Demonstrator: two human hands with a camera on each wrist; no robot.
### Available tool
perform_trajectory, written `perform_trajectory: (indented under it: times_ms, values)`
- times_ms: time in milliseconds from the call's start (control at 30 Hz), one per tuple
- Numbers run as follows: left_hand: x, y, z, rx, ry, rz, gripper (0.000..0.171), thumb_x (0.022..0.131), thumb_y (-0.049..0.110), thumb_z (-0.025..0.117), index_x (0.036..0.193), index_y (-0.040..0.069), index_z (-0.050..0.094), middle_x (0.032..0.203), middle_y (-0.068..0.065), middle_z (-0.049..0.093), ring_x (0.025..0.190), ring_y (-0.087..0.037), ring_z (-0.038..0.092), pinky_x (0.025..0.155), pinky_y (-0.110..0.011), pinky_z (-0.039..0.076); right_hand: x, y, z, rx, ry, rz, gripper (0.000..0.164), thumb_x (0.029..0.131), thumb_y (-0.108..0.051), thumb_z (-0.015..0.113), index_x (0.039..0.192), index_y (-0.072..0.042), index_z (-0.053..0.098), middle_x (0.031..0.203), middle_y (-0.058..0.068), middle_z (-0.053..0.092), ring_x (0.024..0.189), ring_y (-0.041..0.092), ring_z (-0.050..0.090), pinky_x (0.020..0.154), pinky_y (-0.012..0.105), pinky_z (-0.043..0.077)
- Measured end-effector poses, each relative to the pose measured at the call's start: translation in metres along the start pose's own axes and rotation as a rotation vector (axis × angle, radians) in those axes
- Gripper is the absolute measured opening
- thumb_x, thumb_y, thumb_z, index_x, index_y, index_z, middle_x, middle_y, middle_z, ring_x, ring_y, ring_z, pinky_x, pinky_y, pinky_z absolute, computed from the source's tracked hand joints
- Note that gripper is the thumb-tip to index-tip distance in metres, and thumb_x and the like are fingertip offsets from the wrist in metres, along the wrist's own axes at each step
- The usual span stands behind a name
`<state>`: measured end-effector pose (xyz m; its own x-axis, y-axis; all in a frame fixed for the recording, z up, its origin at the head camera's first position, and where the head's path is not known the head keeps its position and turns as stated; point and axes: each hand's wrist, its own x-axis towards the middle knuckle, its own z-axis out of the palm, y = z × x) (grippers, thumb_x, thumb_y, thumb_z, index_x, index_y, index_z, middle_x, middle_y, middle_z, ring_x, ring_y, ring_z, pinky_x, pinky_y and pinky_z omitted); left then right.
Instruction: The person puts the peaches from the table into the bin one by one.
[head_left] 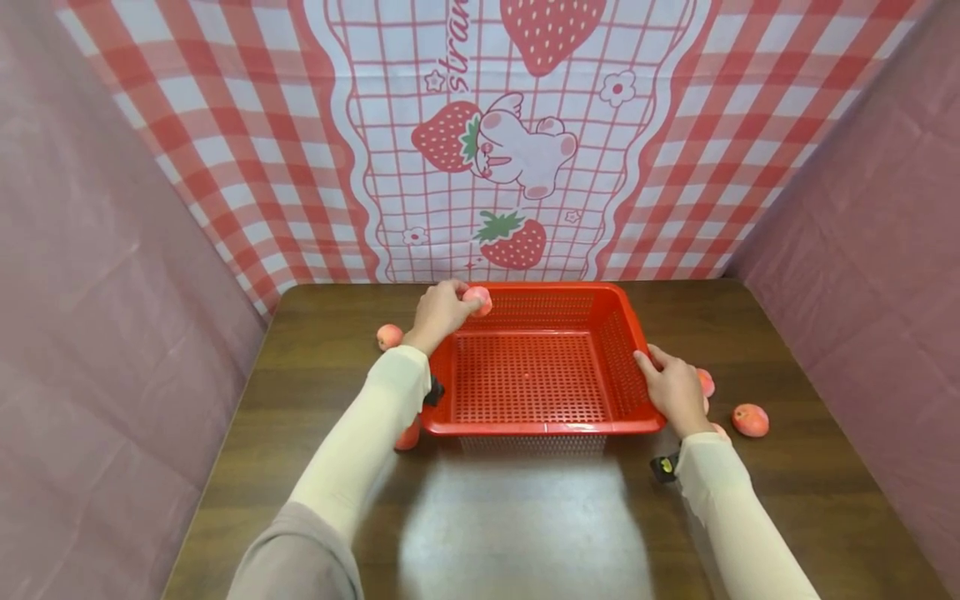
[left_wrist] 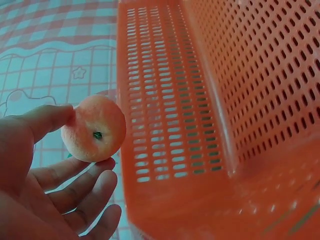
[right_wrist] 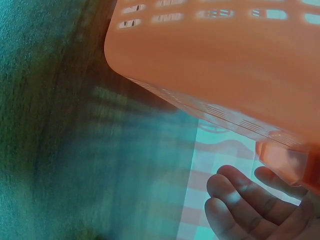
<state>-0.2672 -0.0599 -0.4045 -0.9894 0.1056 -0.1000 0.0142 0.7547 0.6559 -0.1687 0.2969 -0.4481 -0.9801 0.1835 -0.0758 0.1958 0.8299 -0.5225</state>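
Observation:
My left hand pinches a pink-orange peach between thumb and fingers, over the back left corner of a red plastic basket. In the left wrist view, the green stem spot of the peach faces the camera beside the slotted basket wall. My right hand grips the right rim of the basket, its thumb on top. From the right wrist, the fingers show below the rim, outside the basket wall. No fruit shows on the visible basket floor.
On the brown wooden table, a peach lies left of the basket and another peach shows by its front left corner. Several more, including a peach, lie to the right. A strawberry-print cloth hangs behind.

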Motion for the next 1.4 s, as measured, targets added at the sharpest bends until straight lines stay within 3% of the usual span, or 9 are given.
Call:
perform_trajectory:
  times_ms: [167, 567, 1033, 1400]
  values:
    - [0.004, -0.003, 0.006, 0.019, -0.047, -0.006, 0.045, 0.095, 0.043, 0.059, 0.129, 0.012, 0.06, 0.116, -0.008, 0.068, 0.104, -0.029, 0.063, 0.091, -0.045, 0.051, 0.001, -0.001, 0.001, -0.003, 0.005, -0.012, 0.068, 0.1, -0.056, 0.038, 0.146, -0.007, 0.042, 0.139, 0.029, 0.049, 0.114, 0.046, 0.055, 0.096, 0.058, 0.045]
    - [0.007, -0.013, 0.029, -0.004, -0.159, 0.001, 0.043, 0.093, 0.039, 0.063, 0.124, 0.009, 0.062, 0.111, -0.009, 0.07, 0.089, -0.025, 0.065, 0.075, -0.037, 0.053, 0.001, 0.002, 0.008, 0.012, -0.015, 0.009, 0.071, 0.098, -0.059, 0.038, 0.148, -0.008, 0.04, 0.14, 0.028, 0.049, 0.117, 0.045, 0.055, 0.1, 0.059, 0.044]
    - [0.015, -0.015, 0.046, 0.171, -0.188, 0.04, 0.037, 0.091, 0.034, 0.067, 0.12, 0.011, 0.066, 0.112, -0.008, 0.069, 0.093, -0.023, 0.064, 0.082, -0.037, 0.052, -0.002, 0.002, 0.009, -0.005, 0.003, 0.01, 0.068, 0.099, -0.057, 0.038, 0.147, -0.008, 0.042, 0.139, 0.028, 0.05, 0.119, 0.046, 0.054, 0.099, 0.06, 0.043]
    - [0.023, -0.017, 0.047, 0.204, -0.205, 0.048, 0.033, 0.089, 0.031, 0.067, 0.116, 0.011, 0.067, 0.11, -0.007, 0.068, 0.09, -0.023, 0.061, 0.081, -0.037, 0.05, -0.001, 0.0, 0.001, 0.011, 0.01, 0.022, 0.069, 0.098, -0.059, 0.038, 0.147, -0.01, 0.041, 0.138, 0.029, 0.051, 0.116, 0.045, 0.055, 0.096, 0.058, 0.044]
